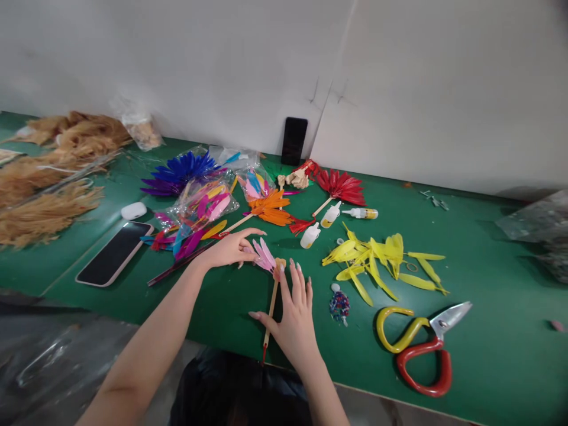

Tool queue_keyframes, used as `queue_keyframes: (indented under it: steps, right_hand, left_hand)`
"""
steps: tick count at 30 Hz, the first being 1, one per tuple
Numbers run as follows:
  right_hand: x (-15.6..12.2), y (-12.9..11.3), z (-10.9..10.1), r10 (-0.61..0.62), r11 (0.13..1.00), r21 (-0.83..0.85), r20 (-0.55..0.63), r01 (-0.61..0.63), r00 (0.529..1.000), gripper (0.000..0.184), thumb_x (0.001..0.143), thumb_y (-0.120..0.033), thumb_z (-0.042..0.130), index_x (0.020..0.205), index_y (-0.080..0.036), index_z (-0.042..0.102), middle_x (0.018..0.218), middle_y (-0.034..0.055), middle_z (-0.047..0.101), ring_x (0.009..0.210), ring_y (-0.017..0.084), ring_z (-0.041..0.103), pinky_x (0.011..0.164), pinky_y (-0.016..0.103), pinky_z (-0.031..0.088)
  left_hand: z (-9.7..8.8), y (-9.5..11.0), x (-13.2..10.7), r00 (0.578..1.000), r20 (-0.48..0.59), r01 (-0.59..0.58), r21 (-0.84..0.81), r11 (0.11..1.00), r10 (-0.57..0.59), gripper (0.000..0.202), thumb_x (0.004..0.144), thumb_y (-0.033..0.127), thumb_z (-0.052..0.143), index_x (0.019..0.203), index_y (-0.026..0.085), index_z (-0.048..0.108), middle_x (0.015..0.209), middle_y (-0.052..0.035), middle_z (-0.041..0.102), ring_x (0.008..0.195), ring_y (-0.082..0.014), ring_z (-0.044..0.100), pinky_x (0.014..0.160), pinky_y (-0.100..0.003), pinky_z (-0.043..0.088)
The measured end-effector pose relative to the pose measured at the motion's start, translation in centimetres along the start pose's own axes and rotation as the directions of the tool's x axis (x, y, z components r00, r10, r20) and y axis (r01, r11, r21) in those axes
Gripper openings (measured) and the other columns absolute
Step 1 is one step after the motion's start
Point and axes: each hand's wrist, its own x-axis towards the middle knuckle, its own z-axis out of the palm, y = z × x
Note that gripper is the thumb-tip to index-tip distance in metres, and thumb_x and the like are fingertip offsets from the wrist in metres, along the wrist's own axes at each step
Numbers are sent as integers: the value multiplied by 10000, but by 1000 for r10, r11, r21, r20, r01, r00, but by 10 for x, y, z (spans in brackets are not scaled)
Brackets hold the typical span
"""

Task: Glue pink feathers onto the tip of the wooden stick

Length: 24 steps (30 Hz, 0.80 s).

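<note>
A thin wooden stick [270, 310] lies on the green table [488, 355] with a few pink feathers [264, 255] fanned at its top end. My left hand [231, 248] rests on the table, fingertips pressing the pink feathers from the left, fingers spread. My right hand [295, 313] lies flat and open beside the stick, fingers stretched toward the feather end, thumb touching the stick.
Yellow feathers [381, 260], red-and-yellow scissors [421, 343], small glue bottles [331, 214], a bead packet [339, 306], orange [270, 208], red [341, 186] and blue feather fans [181, 171], bags of coloured feathers [204, 207], a phone [114, 253], tan feather piles [48, 177] and a wall behind.
</note>
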Motion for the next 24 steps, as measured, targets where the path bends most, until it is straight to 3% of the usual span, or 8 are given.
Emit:
queue_keyframes:
  steps: [12, 24]
  right_hand:
    - [0, -1, -1, -3, 1000, 0, 6, 3, 1000, 896, 753, -660, 491, 1438, -162, 200, 1496, 142, 209, 1371, 319, 175, 1063, 561, 210]
    - [-1, 0, 0, -8, 1000, -5, 12, 8, 1000, 878, 756, -678, 467, 1425, -155, 245, 1494, 141, 216, 1372, 315, 174, 1066, 557, 199]
  left_hand:
    - [4, -7, 5, 998, 34, -44, -108, 993, 48, 677, 759, 263, 614, 1358, 242, 298, 788, -16, 657, 569, -133, 634, 458, -197, 480]
    - [5, -7, 6, 998, 43, -49, -115, 992, 54, 650, 766, 264, 604, 1349, 232, 317, 784, -19, 654, 567, -136, 633, 471, -212, 488]
